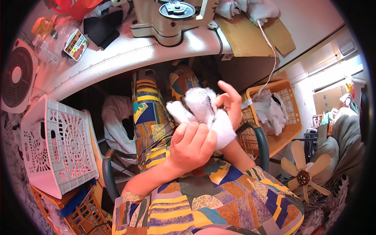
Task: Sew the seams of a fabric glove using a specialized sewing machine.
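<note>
Over my lap, a white fluffy fabric piece [201, 105] with dark stitched lines is bunched between my hands. My left hand [190, 145] has its fingers curled closed on the lower left of the piece, knuckles up. My right hand [230, 103] is at the upper right of the piece, partly behind it, gripping it with curled fingers while one finger sticks up. The underside of the piece and both thumbs are mostly hidden.
A sewing machine [154, 25] stands on the table [98, 70], near bottles [47, 51] and cardboard [241, 41]. A white basket [58, 149] is left, an orange basket [293, 121] of white pieces right, near fan blades [298, 156]. Chair armrests [263, 145] flank me.
</note>
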Motion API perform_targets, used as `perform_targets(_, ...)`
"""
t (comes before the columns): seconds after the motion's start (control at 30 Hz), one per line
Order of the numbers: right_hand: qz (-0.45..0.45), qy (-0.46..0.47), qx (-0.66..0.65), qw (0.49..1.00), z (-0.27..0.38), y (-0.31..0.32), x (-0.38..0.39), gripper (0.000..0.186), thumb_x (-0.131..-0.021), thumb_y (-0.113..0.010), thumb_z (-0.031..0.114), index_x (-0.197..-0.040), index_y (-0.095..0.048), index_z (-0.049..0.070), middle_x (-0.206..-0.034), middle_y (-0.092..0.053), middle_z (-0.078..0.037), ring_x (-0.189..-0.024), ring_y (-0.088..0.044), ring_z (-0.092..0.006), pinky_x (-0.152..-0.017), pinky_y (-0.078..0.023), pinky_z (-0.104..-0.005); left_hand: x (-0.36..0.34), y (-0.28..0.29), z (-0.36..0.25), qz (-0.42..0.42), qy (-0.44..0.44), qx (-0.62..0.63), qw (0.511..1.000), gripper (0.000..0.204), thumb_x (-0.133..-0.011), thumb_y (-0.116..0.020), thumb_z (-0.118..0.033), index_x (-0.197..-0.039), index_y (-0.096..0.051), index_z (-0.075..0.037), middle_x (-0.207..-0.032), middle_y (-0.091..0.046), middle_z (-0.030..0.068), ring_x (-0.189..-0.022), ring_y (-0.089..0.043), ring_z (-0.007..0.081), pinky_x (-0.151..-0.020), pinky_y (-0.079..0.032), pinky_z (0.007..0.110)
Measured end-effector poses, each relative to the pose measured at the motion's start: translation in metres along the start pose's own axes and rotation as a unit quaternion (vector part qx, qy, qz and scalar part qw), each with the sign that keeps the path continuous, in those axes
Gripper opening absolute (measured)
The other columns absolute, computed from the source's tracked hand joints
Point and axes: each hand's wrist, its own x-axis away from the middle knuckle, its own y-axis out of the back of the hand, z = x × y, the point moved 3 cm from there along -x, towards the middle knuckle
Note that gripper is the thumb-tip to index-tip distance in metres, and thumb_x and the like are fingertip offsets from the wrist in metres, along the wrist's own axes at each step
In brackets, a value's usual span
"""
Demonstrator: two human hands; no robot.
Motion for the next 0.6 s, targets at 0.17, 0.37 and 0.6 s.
perform_targets(0.17, -0.044, 0.133, 0.002, 0.990, -0.004, 0.002, -0.004, 0.055, -0.080, -0.071, 0.006, -0.129, -0.047, 0.000, -0.093, -0.062, -0.006, -0.087, -0.058, -0.0113, -0.077, -0.046, -0.0257, 0.000, -0.002, 0.001, 0.007, 0.004, 0.032, 0.999, 0.015, -0.077, -0.060, -0.013, -0.090, -0.056, -0.007, -0.082, -0.059, 0.0060, -0.077, -0.059, 0.0226, -0.078, -0.042, 0.036)
perform_targets(0.37, 0.201, -0.181, -0.292, 0.917, -0.011, -0.001, 0.002, 0.075, -0.068, -0.079, -0.003, -0.135, -0.047, 0.004, -0.118, -0.060, -0.009, -0.103, -0.060, -0.0135, -0.088, -0.047, -0.0271, -0.011, 0.000, 0.068, 0.019, 0.219, 0.070, 0.973, 0.044, -0.049, -0.072, -0.002, -0.090, -0.058, -0.010, -0.079, -0.059, 0.0030, -0.079, -0.053, 0.0257, -0.075, -0.035, 0.039)
perform_targets(0.6, 0.290, -0.323, -0.496, 0.752, -0.015, -0.015, 0.008, 0.096, -0.068, -0.083, 0.025, -0.144, -0.031, -0.002, -0.127, -0.054, -0.013, -0.118, -0.054, -0.0202, -0.103, -0.040, -0.0322, -0.007, -0.020, 0.079, 0.129, 0.279, 0.157, 0.939, 0.025, -0.058, -0.067, -0.009, -0.084, -0.065, -0.008, -0.073, -0.060, 0.0089, -0.075, -0.055, 0.0302, -0.071, -0.039, 0.042)
